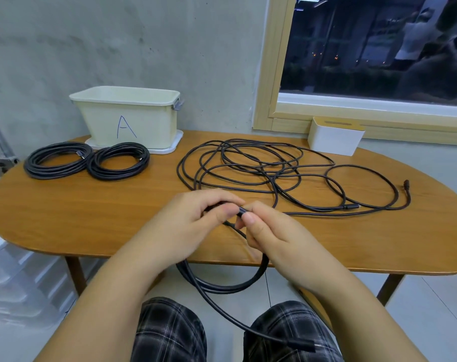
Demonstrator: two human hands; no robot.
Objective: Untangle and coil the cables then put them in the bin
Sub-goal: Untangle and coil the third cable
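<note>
My left hand (196, 218) and my right hand (266, 231) meet above the table's front edge, both pinching one black cable (222, 286). That cable hangs in a loop below the table edge, and its plug end lies over my lap. A loose tangle of black cable (261, 168) spreads over the table's middle and right. Two finished black coils (57, 159) (119, 163) lie side by side at the left. The cream bin marked "A" (128, 118) stands behind them on a white lid.
The wooden table (78, 218) has rounded ends. A white box with a wooden top (334, 138) stands at the back right under the window. Clear plastic crates (21, 280) sit on the floor at the left.
</note>
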